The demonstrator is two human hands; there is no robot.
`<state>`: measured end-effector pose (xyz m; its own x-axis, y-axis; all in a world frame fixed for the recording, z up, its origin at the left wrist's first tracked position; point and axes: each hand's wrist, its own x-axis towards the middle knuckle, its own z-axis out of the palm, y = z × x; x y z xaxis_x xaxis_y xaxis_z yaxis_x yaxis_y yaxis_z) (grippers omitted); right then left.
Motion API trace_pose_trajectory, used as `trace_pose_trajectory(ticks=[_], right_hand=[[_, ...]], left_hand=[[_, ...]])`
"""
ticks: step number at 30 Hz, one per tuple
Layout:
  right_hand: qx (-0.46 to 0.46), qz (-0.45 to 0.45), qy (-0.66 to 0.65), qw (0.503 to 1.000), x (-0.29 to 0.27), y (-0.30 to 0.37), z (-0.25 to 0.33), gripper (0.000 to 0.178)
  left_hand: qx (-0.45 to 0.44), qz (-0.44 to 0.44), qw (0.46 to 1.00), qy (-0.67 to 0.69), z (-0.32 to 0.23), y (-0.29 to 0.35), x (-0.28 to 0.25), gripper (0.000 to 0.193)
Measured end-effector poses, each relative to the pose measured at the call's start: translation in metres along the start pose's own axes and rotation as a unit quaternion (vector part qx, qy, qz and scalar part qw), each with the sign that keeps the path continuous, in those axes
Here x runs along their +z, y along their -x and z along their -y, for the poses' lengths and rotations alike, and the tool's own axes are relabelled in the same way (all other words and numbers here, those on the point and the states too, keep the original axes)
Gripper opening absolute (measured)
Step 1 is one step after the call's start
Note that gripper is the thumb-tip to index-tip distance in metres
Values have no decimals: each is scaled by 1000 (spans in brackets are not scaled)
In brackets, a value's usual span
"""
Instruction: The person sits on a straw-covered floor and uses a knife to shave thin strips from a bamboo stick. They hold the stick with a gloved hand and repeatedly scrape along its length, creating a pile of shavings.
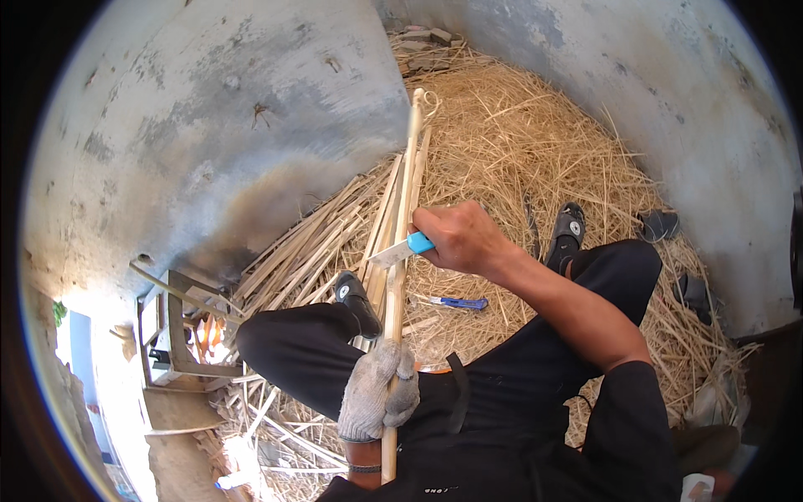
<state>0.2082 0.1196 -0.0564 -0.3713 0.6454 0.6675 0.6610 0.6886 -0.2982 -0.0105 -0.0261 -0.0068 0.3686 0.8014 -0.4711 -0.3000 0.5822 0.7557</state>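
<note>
A long pale bamboo strip (393,322) runs from my lap away toward the far wall. My left hand (376,391), in a grey work glove, is wrapped round its near part. My bare right hand (464,238) grips a knife (391,253) with a blue handle and a broad, flat blade. That blade lies across the strip's middle, beyond my gloved hand. At the strip's far end a thin shaving (432,102) curls off to the right. Whether the blade is cutting in cannot be made out.
Split bamboo strips (314,243) lie piled at the left, along the wall (251,100). Shavings (519,125) cover the ground ahead and to the right. A blue utility knife (458,303) lies between my legs. A wooden frame (171,335) stands at the left.
</note>
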Motion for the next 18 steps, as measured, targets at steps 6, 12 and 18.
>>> trace_pose_trajectory(ticks=[6, 12, 18], right_hand=[[40, -24, 39, 998, 1, -6, -11, 16], [87, -124, 300, 942, 25, -9, -63, 17], [179, -156, 164, 957, -14, -25, -88, 21]], left_hand=[[-4, 17, 1000, 22, 4, 1, -3, 38], [-16, -2, 1000, 9, 6, 13, -1, 35], [-27, 18, 999, -25, 9, 18, 5, 34]])
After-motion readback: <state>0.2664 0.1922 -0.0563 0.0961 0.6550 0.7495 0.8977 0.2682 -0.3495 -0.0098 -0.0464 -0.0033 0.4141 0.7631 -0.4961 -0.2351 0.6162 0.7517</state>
